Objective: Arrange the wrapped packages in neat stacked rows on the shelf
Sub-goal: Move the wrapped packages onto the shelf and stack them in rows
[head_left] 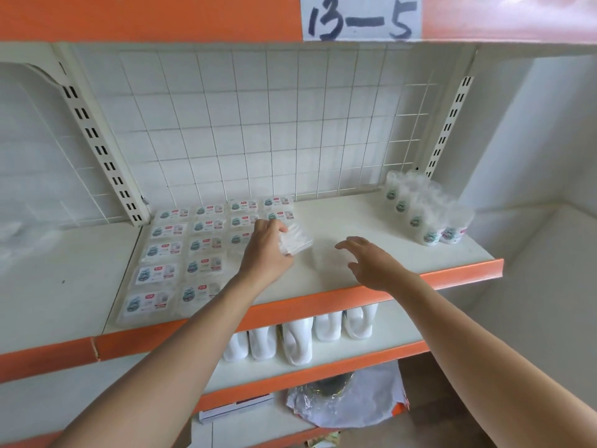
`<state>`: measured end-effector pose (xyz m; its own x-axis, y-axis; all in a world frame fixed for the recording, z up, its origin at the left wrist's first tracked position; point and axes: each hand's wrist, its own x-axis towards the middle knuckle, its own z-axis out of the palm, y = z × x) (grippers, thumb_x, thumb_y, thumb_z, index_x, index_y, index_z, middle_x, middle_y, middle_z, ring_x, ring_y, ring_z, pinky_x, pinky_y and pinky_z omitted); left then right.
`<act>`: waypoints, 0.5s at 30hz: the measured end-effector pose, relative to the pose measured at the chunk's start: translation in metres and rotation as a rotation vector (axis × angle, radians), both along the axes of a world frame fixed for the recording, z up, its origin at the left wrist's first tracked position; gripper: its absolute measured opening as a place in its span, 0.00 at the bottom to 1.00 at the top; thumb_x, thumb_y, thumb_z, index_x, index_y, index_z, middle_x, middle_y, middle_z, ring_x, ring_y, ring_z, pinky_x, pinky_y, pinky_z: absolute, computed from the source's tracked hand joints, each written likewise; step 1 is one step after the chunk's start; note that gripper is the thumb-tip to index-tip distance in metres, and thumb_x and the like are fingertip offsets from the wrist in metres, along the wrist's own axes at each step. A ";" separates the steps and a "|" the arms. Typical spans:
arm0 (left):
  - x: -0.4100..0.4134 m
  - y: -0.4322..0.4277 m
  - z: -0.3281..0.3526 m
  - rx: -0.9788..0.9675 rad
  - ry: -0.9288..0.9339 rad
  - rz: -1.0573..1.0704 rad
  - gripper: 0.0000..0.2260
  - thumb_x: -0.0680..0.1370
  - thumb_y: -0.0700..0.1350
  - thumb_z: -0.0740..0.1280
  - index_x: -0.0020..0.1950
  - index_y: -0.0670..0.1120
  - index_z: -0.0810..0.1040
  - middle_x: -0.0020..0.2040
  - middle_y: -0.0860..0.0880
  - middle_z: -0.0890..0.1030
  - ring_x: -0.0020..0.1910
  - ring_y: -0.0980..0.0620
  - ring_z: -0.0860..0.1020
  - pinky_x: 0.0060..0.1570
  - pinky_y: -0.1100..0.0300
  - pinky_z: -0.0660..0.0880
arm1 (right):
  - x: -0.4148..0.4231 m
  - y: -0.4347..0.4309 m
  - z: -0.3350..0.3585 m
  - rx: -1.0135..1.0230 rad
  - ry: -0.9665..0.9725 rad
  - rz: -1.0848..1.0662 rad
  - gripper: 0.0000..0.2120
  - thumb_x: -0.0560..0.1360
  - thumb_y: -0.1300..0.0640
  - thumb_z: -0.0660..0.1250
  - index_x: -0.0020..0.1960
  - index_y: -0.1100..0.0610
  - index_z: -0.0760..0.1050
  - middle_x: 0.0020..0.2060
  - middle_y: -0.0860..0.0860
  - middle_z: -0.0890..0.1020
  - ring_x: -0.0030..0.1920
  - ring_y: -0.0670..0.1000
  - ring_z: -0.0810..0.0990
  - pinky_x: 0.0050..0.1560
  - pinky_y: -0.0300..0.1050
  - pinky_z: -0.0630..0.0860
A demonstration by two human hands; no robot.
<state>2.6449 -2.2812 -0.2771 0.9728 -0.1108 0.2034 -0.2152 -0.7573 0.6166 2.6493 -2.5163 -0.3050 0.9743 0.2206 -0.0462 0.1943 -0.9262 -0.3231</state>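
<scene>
Several flat clear-wrapped packages with green-and-red labels lie in rows on the left part of the white shelf. My left hand grips one clear-wrapped package at the right end of those rows, held slightly tilted just above the shelf. To its right, my right hand hovers over the bare shelf, fingers spread and relaxed, holding nothing. More wrapped packages stand upright in a line at the shelf's back right.
A wire grid back panel stands behind the shelf. The orange front edge runs below my hands. White bottles sit on the lower shelf, crumpled plastic below them. A white wall closes the right side.
</scene>
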 end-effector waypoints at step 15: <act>-0.016 -0.042 0.004 -0.168 0.028 0.060 0.18 0.71 0.38 0.72 0.59 0.47 0.75 0.60 0.52 0.75 0.58 0.58 0.71 0.50 0.74 0.63 | 0.019 0.003 0.017 0.625 -0.014 0.300 0.25 0.76 0.59 0.69 0.71 0.50 0.66 0.62 0.43 0.75 0.60 0.45 0.76 0.62 0.42 0.73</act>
<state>2.6287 -2.3232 -0.2726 0.9821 -0.0189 0.1872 -0.1538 -0.6541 0.7406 2.6684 -2.5135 -0.2878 0.8664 0.4619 0.1897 0.4215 -0.4726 -0.7740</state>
